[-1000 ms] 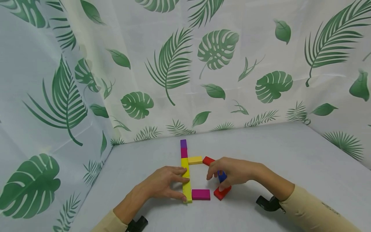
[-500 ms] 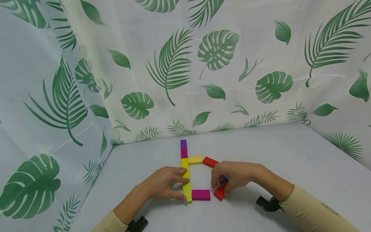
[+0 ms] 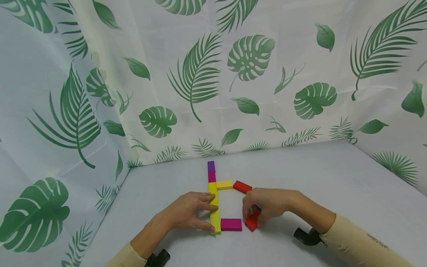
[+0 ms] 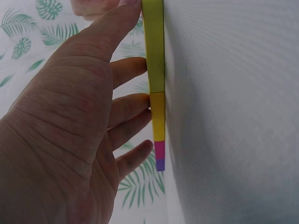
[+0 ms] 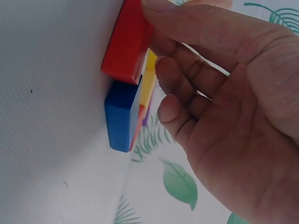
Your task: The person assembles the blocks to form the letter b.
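A row of blocks runs away from me. It has yellow blocks (image 3: 215,220) at the near end, then a magenta one (image 3: 211,176) and a purple one (image 3: 211,165). My left hand (image 3: 186,212) rests along the row's left side, its thumb and fingertips touching the yellow blocks. With thumb and fingers, my right hand (image 3: 271,203) pinches a slanted red block (image 3: 251,221), whose far part is hidden in the head view. Past its end lies a blue block (image 5: 120,116), mostly covered by the hand from above. A wider magenta block (image 3: 231,224) lies between the row and the red block.
A light-yellow block (image 3: 224,184) extends right from the row, and a second red block (image 3: 242,186) slants on from its end. These pieces lie on a white-covered table (image 3: 160,178). Leaf-printed cloth (image 3: 200,92) stands behind and at the sides.
My right hand has come down from above the blue block to the near red block and closed on it. That red block has shifted slightly left. My left hand stays put.
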The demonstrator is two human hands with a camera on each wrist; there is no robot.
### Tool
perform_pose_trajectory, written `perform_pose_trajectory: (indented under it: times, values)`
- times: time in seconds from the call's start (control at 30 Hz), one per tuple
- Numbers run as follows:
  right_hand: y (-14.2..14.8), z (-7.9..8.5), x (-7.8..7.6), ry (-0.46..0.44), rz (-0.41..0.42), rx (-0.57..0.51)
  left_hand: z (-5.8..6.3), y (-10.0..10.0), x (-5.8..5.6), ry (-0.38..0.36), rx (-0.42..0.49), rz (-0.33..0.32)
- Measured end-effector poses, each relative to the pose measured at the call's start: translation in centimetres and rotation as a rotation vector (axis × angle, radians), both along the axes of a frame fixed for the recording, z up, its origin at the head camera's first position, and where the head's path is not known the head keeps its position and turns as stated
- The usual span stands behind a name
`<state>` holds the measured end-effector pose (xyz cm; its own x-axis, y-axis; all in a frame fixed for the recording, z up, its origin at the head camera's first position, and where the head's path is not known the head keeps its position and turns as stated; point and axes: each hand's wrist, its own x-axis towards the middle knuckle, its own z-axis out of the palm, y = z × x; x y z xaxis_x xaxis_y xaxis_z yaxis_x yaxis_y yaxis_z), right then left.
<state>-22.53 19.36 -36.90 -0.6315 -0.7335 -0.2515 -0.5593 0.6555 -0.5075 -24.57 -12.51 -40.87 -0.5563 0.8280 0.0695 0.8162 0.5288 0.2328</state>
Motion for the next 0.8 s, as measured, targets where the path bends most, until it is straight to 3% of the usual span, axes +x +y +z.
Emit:
perform_pose_trajectory:
  times: [0.8]
  values:
    - [-0.48, -0.05, 0.19, 0.016, 0.011, -0.019, -0.11, -0.03, -0.03, -0.004, 0.012, -0.002]
